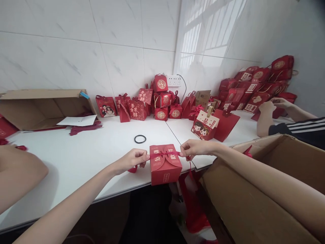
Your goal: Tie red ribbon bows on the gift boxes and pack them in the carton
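A red gift box [166,172] with gold lettering sits at the front edge of the white table, its curved top flaps folded together. Across its top runs a thin red ribbon [165,154], pulled straight from side to side. At the box's left edge my left hand [135,158] pinches one end of the ribbon, with a loose red tail hanging under the fingers. My right hand [193,149] pinches the other end at the right edge, and the ribbon's tail drops below it past the table edge.
A black ring [140,139] lies behind the box. Finished red boxes [161,100] stand along the wall. An open cardboard carton [228,189] is close on my right, another carton [48,101] at the left. Another person's hands [269,108] work at far right; a bare arm [20,173] reaches in left.
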{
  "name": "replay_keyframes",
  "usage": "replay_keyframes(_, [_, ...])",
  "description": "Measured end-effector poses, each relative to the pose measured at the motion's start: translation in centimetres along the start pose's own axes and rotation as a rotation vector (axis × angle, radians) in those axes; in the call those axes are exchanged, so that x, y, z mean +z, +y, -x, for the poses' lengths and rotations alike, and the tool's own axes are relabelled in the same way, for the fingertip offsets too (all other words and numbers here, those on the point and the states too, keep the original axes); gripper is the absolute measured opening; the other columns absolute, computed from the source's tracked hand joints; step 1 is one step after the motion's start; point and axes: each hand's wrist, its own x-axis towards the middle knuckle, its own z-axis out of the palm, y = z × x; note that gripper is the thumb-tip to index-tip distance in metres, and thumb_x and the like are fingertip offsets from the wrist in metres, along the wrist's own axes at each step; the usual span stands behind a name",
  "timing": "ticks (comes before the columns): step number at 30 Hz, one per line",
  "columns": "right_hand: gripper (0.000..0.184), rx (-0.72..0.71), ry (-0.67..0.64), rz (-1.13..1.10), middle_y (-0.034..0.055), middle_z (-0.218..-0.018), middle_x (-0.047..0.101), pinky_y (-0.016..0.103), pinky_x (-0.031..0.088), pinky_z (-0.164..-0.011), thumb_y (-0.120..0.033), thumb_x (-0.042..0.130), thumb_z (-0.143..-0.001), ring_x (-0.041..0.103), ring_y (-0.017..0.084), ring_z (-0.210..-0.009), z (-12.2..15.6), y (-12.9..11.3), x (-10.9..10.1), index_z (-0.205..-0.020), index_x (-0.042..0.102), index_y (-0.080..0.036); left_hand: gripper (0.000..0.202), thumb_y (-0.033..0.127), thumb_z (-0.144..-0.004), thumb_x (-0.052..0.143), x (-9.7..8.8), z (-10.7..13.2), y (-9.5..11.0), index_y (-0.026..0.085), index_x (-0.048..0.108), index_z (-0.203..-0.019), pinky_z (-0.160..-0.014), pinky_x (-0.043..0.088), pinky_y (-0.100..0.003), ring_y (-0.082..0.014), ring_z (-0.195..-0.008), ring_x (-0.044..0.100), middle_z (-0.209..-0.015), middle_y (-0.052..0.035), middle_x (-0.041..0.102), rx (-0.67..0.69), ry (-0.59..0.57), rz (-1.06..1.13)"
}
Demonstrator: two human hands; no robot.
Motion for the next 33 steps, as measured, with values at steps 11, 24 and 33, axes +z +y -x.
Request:
replay_keyframes(11, [0.041, -0.167, 0.071, 0.143, -0.0033, -0.063, 0.048, 0.025, 0.035, -0.062, -0.055, 0.064, -0.07, 0.043, 0.01, -0.063, 1.9, -1.4, 0.3, -0.069, 0.056, -0.015, 0.045, 0.052, -0.074, 0.056, 0.1, -0.2, 0.6, 0.016, 0.043, -0.051, -0.054, 0.032, -0.025, -0.0098, -0.054, 0.043, -0.053, 0.0009, 0.047, 0.047, 0.063, -0.021])
replay_keyframes(24, [0.029, -0.451, 0.204, -0.134, 0.0034, -0.078, 0.066, 0.029, 0.046, -0.074, -0.043, 0.065, -0.075, 0.059, 0.014, -0.074, 0.7, -4.6, 4.3, -0.076, 0.063, -0.014, 0.029, 0.042, -0.079, 0.055, -0.2, 2.0, 6.1, 0.019, 0.054, -0.097, -0.048, 0.027, -0.021, -0.0064, -0.05, 0.034, -0.066, 0.0033, 0.047, -0.031, 0.096, -0.143])
replay_keyframes(33, [0.019, -0.493, 0.337, -0.073, 0.0022, -0.093, 0.07, 0.029, 0.048, -0.078, -0.027, 0.058, -0.078, 0.062, 0.017, -0.086, 0.3, -4.0, 5.1, -0.091, 0.068, -0.017, 0.02, 0.032, -0.082, 0.047, 0.2, 2.0, 8.6, 0.022, 0.064, -0.085, -0.062, 0.038, -0.025, -0.015, -0.069, 0.051, -0.08, -0.0015, 0.058, 0.157, 0.154, -0.835])
